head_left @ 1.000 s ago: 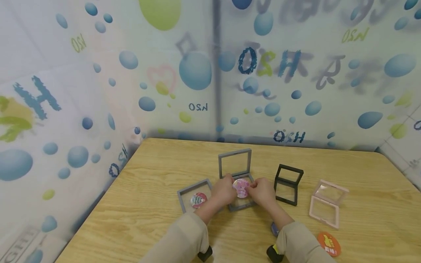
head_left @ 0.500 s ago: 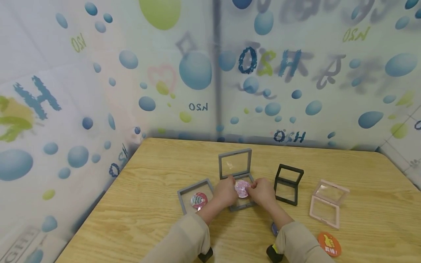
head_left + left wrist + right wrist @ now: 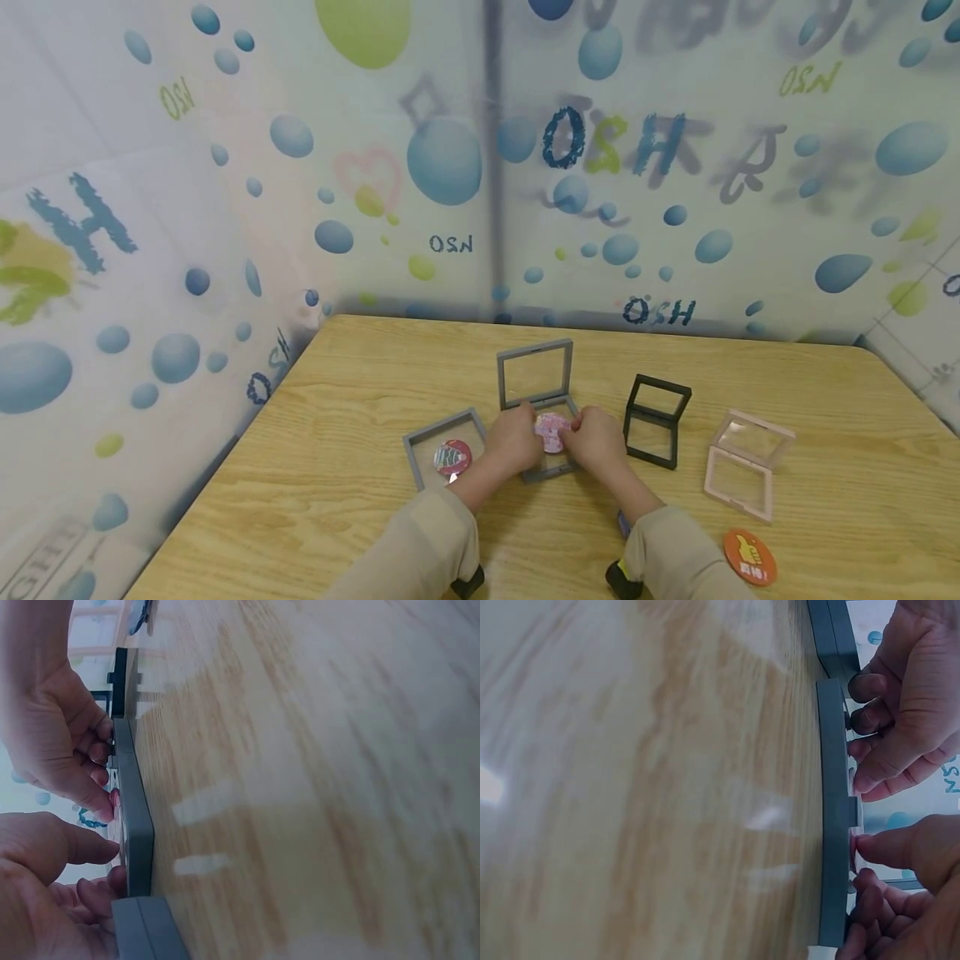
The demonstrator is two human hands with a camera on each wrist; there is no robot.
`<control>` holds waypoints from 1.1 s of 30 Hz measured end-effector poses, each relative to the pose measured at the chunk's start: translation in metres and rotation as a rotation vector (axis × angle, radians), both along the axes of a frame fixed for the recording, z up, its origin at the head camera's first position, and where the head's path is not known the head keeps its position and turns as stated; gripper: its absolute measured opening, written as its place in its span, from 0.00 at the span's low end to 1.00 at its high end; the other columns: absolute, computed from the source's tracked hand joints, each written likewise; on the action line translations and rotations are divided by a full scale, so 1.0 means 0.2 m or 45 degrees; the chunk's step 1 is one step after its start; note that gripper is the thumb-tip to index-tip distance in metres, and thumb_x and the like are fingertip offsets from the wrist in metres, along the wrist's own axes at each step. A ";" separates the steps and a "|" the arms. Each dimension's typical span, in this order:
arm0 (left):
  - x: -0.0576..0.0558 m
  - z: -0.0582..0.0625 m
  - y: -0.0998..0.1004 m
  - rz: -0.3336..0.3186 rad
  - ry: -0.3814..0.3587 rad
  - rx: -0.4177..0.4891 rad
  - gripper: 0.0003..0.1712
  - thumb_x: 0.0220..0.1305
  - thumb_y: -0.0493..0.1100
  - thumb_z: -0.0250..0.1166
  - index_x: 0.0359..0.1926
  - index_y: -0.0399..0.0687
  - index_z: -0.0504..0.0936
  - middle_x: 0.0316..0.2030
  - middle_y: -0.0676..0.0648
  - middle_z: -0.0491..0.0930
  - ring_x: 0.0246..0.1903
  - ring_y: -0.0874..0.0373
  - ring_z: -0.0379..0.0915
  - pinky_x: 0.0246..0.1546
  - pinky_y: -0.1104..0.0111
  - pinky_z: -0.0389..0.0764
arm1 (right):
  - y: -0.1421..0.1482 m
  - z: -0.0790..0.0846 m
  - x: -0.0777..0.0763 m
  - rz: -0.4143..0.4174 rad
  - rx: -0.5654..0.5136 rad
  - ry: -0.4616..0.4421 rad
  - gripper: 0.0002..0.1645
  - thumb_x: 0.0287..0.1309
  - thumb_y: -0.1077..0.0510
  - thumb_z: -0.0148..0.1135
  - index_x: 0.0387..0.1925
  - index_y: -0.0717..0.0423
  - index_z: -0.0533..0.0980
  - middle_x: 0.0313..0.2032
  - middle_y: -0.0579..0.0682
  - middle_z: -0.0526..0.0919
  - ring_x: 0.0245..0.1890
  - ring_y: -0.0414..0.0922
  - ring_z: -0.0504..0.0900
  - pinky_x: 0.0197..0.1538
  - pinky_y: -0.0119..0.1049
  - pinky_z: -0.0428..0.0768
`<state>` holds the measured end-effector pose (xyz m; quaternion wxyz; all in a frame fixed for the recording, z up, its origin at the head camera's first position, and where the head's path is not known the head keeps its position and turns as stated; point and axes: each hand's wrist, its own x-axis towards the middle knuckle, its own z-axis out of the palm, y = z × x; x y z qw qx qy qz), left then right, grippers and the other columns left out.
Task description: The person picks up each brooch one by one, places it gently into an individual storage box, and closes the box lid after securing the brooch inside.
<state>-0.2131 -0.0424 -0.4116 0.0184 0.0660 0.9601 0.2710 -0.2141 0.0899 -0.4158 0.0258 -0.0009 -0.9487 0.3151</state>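
Sleeves point(image 3: 420, 546) of beige cloth are stretching over the counter point(image 3: 337, 517), a black device point(image 3: 468, 583) showing under each cuff. An orange badge point(image 3: 750, 557) is lying beside the right sleeve, and a blue thing point(image 3: 623, 522), mostly hidden, is peeking out at that cuff. Farther on, a pink frame point(image 3: 742, 458) is standing open on the right, while a red-and-green badge point(image 3: 453, 457) is lying within a gray frame point(image 3: 441, 424) on the left. Between them, the 2 hands, left hand point(image 3: 514, 439) and right hand point(image 3: 597, 437), are pinching a pink badge point(image 3: 552, 432) at opposite edges, holding it over the lower panel of an open gray frame point(image 3: 551, 472); contact with the panel is staying unclear. Right of them, a black frame point(image 3: 652, 414) is standing open. Beyond, the open gray frame's lid point(image 3: 535, 349) is rising near upright, and drop-printed sheeting point(image 3: 420, 283) is backing the counter.
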 end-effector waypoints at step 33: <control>0.01 0.02 -0.03 -0.022 0.072 -0.067 0.08 0.49 0.39 0.61 0.31 0.40 0.80 0.23 0.47 0.77 0.19 0.58 0.69 0.16 0.69 0.68 | 0.01 0.05 0.03 0.065 0.034 -0.091 0.15 0.42 0.64 0.61 0.36 0.67 0.75 0.24 0.52 0.77 0.20 0.44 0.70 0.22 0.34 0.67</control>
